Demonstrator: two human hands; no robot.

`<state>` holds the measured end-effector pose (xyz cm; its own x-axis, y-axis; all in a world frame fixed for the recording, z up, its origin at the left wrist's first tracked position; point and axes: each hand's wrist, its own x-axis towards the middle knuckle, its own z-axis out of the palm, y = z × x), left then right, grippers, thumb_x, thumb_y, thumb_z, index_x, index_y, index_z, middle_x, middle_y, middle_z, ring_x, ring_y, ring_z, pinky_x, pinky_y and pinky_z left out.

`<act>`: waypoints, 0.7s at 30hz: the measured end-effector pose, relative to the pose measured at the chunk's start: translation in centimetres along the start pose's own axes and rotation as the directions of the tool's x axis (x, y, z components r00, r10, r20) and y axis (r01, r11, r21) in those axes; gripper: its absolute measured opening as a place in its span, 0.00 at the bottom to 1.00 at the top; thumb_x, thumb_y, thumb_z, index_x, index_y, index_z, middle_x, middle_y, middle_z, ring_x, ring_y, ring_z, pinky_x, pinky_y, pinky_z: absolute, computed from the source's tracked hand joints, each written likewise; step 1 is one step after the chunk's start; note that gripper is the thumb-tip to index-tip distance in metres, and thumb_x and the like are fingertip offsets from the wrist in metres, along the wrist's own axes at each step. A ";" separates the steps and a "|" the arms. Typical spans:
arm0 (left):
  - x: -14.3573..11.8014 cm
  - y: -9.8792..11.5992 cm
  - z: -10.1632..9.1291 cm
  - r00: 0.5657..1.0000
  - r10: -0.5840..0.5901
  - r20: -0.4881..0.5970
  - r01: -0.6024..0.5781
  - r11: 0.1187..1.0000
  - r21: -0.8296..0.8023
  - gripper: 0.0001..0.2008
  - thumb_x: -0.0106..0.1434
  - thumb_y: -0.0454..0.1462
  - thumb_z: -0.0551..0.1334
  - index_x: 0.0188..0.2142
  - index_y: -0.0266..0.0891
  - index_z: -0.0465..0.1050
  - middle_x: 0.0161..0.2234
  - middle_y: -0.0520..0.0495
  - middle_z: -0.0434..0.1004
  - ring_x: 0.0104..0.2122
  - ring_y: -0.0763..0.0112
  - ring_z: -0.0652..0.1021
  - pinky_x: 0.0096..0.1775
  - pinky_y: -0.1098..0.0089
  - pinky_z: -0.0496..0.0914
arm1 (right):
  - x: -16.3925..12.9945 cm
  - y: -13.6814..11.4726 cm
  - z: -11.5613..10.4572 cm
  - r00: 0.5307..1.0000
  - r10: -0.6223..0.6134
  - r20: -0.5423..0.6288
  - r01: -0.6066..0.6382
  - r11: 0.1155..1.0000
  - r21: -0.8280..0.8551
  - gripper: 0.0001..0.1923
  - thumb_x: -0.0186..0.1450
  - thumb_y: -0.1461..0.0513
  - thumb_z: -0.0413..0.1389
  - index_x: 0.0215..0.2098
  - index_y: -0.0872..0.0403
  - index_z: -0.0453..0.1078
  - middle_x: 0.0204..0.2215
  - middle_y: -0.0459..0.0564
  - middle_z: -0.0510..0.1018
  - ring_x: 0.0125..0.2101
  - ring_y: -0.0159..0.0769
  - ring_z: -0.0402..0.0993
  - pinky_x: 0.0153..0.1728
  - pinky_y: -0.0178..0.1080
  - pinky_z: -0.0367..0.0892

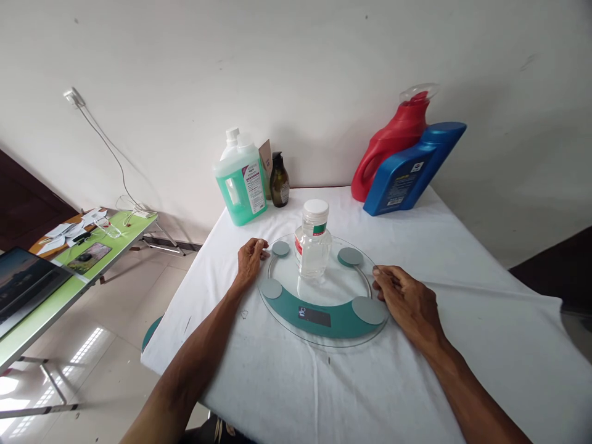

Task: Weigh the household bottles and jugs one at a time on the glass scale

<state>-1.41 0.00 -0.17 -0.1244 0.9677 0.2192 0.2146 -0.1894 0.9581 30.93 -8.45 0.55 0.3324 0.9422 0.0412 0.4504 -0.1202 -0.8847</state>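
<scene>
A round glass bathroom scale point(303, 317) with a green band, grey foot pads and a small dark display lies on the white-clothed table. On its glass, a little behind the middle, stands a clear bottle point(313, 250) with a white cap and clear contents, upright. At the scale's left rim is my left hand point(250, 261), its fingers curled together at the glass edge. My right hand point(407, 301) pinches the opposite rim between thumb and fingers. Neither hand touches the bottle. The undersides of the fingers are partly hidden.
Behind the scale stand a jug of green liquid point(238, 191), a dark pump bottle point(279, 182), a red jug point(388, 145) and a leaning blue bottle point(411, 172), near the wall. A lower green table point(104, 253) at left bears a laptop point(28, 287) and papers.
</scene>
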 end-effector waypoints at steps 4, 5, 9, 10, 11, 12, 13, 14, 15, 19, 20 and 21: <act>0.0 0.1 0.1 1.000 -0.012 -0.006 0.012 1.000 -0.006 0.19 0.70 0.52 0.62 0.36 0.40 0.78 0.37 0.44 0.83 0.29 0.69 0.82 0.35 0.68 0.75 | 0.1 0.3 0.0 1.000 -0.031 0.000 0.031 1.000 0.004 0.19 0.62 0.43 0.53 0.37 0.47 0.74 0.25 0.48 0.82 0.23 0.43 0.79 0.34 0.45 0.74; 0.0 0.2 0.1 1.000 -0.016 -0.008 0.016 1.000 -0.005 0.19 0.69 0.52 0.62 0.36 0.40 0.78 0.38 0.44 0.83 0.29 0.69 0.82 0.35 0.68 0.75 | 0.2 0.4 0.0 0.999 -0.034 0.000 0.034 0.999 0.008 0.19 0.62 0.43 0.54 0.37 0.47 0.74 0.25 0.48 0.83 0.23 0.43 0.79 0.34 0.45 0.74; -0.1 0.5 0.0 1.000 -0.021 -0.008 0.021 1.000 -0.002 0.18 0.69 0.51 0.62 0.36 0.39 0.78 0.37 0.43 0.83 0.29 0.69 0.82 0.36 0.68 0.75 | 0.3 0.7 0.1 0.999 -0.035 -0.002 0.035 0.999 0.005 0.20 0.63 0.42 0.54 0.37 0.47 0.75 0.25 0.48 0.83 0.23 0.44 0.79 0.33 0.45 0.74; -0.1 0.5 0.0 1.000 -0.019 -0.007 0.019 1.000 -0.002 0.18 0.69 0.51 0.63 0.36 0.39 0.78 0.37 0.43 0.83 0.29 0.69 0.82 0.36 0.68 0.75 | 0.3 0.8 0.1 0.999 -0.036 -0.004 0.036 0.999 0.005 0.20 0.63 0.42 0.54 0.37 0.47 0.75 0.25 0.48 0.83 0.23 0.44 0.79 0.33 0.45 0.74; -0.1 0.5 0.0 1.000 -0.016 -0.007 0.016 1.000 -0.001 0.18 0.69 0.51 0.63 0.36 0.39 0.78 0.37 0.43 0.83 0.29 0.69 0.82 0.36 0.68 0.76 | 0.3 0.8 0.1 0.999 -0.038 -0.005 0.038 0.999 0.007 0.20 0.63 0.42 0.54 0.37 0.46 0.75 0.25 0.48 0.83 0.23 0.44 0.79 0.32 0.45 0.74; -0.1 0.5 0.0 1.000 -0.014 -0.007 0.014 1.000 0.000 0.18 0.68 0.52 0.63 0.36 0.39 0.78 0.37 0.43 0.84 0.29 0.69 0.82 0.36 0.68 0.76 | 0.3 0.9 0.1 0.999 -0.042 -0.006 0.042 0.999 0.011 0.20 0.63 0.42 0.54 0.37 0.46 0.75 0.25 0.48 0.83 0.23 0.44 0.80 0.32 0.44 0.74; -0.1 0.4 0.0 1.000 -0.013 -0.007 0.013 1.000 0.002 0.18 0.68 0.52 0.63 0.36 0.39 0.78 0.37 0.43 0.84 0.29 0.69 0.82 0.36 0.68 0.76 | 0.3 0.9 0.1 0.999 -0.045 -0.006 0.045 0.999 0.015 0.20 0.63 0.41 0.54 0.37 0.46 0.75 0.25 0.48 0.83 0.23 0.44 0.80 0.32 0.44 0.74; -0.1 0.4 0.0 1.000 -0.013 -0.009 0.013 1.000 0.003 0.18 0.68 0.52 0.64 0.36 0.39 0.78 0.37 0.43 0.84 0.29 0.69 0.82 0.36 0.68 0.76 | 0.3 0.9 0.1 0.999 -0.047 -0.005 0.047 0.999 0.016 0.20 0.63 0.41 0.55 0.37 0.46 0.75 0.25 0.48 0.83 0.23 0.44 0.80 0.32 0.45 0.74; -0.1 0.3 0.1 1.000 -0.012 -0.011 0.012 1.000 0.004 0.19 0.68 0.53 0.64 0.36 0.39 0.78 0.37 0.43 0.84 0.29 0.69 0.82 0.35 0.68 0.76 | 0.3 0.9 0.1 0.999 -0.045 -0.002 0.045 0.999 0.015 0.20 0.63 0.42 0.55 0.38 0.47 0.75 0.26 0.48 0.83 0.24 0.44 0.80 0.33 0.45 0.74; 0.0 0.1 0.1 1.000 -0.003 -0.014 0.003 1.000 0.002 0.19 0.67 0.53 0.64 0.36 0.39 0.78 0.38 0.43 0.84 0.29 0.68 0.82 0.35 0.68 0.76 | 0.3 0.7 0.1 1.000 -0.028 0.000 0.028 1.000 -0.001 0.20 0.63 0.42 0.54 0.38 0.47 0.74 0.26 0.48 0.83 0.23 0.44 0.79 0.35 0.46 0.74; 0.0 0.1 0.0 1.000 -0.002 -0.014 0.002 1.000 0.001 0.18 0.67 0.52 0.64 0.36 0.39 0.78 0.38 0.43 0.84 0.29 0.68 0.82 0.35 0.68 0.76 | 0.3 0.6 0.2 1.000 -0.029 -0.001 0.029 1.000 -0.006 0.20 0.63 0.42 0.53 0.38 0.47 0.74 0.26 0.48 0.82 0.23 0.44 0.79 0.35 0.46 0.74; 0.0 0.1 0.0 1.000 -0.002 -0.013 0.002 1.000 0.001 0.18 0.67 0.52 0.65 0.36 0.39 0.78 0.38 0.43 0.84 0.29 0.68 0.82 0.35 0.68 0.76 | 0.3 0.6 0.2 0.999 -0.033 0.000 0.033 0.999 -0.008 0.20 0.63 0.42 0.53 0.37 0.47 0.74 0.26 0.48 0.82 0.23 0.44 0.79 0.35 0.46 0.74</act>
<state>-1.37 -0.03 -0.11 -0.1370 0.9659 0.2198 0.2152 -0.1876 0.9584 31.15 -8.20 -0.01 0.3175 0.9457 0.0702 0.4680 -0.0919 -0.8789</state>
